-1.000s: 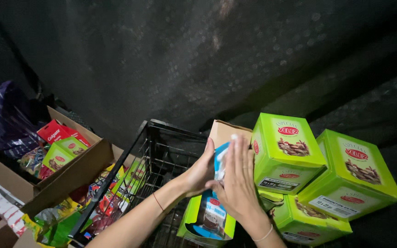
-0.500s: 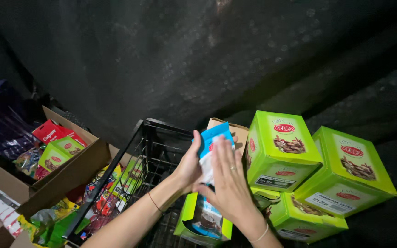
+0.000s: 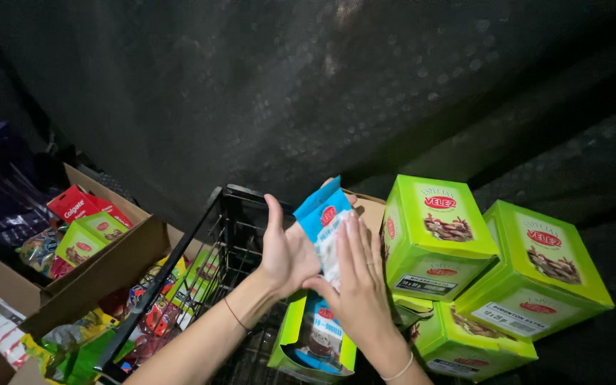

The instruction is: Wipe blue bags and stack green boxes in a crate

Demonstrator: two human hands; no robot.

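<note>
over the black wire basket (image 3: pixel 180 264) | left hand (image 3: pixel 286 253) and right hand (image 3: pixel 354 285) clasp blue packet (image 3: pixel 326 228) | green boxes (image 3: pixel 436 235) beside

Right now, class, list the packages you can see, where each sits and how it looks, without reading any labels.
Blue and white pouch: flat, between left hand and right hand.
Open green box: below the hands, holding blue packets.
Green cartons: cube-shaped, stacked at right.
Red box: in a cardboard box at left.
</note>
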